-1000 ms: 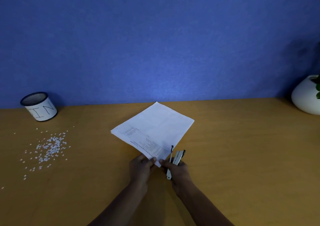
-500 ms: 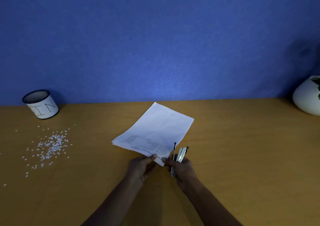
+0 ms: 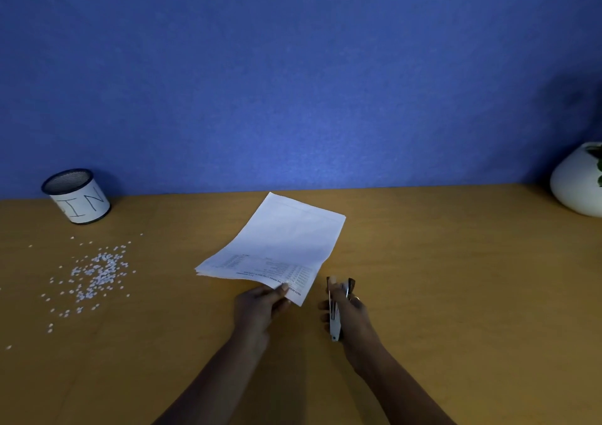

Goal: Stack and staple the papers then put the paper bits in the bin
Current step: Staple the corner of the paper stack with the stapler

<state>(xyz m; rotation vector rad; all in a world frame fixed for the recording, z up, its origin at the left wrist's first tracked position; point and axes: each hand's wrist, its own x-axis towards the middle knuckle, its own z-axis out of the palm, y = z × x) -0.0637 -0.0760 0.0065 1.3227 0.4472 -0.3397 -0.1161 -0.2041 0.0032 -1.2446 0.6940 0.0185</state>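
A stack of white printed papers [image 3: 280, 245] lies slanted at the middle of the wooden desk. My left hand [image 3: 260, 307] pinches its near corner, thumb on top. To the right, my right hand [image 3: 350, 314] grips a metal stapler [image 3: 335, 310], held a little apart from the paper's corner. Many small white paper bits [image 3: 97, 271] lie scattered on the desk at the left. Behind them, near the wall, stands the bin [image 3: 76, 196], a white cup with a dark mesh rim.
A blue wall runs along the back of the desk [image 3: 456, 278]. A round white plant pot [image 3: 576, 180] sits at the far right edge of the view.
My right hand has drawn the stapler away to the right, off the paper's corner. My left hand keeps its pinch on the stack, which has lowered and turned slightly.
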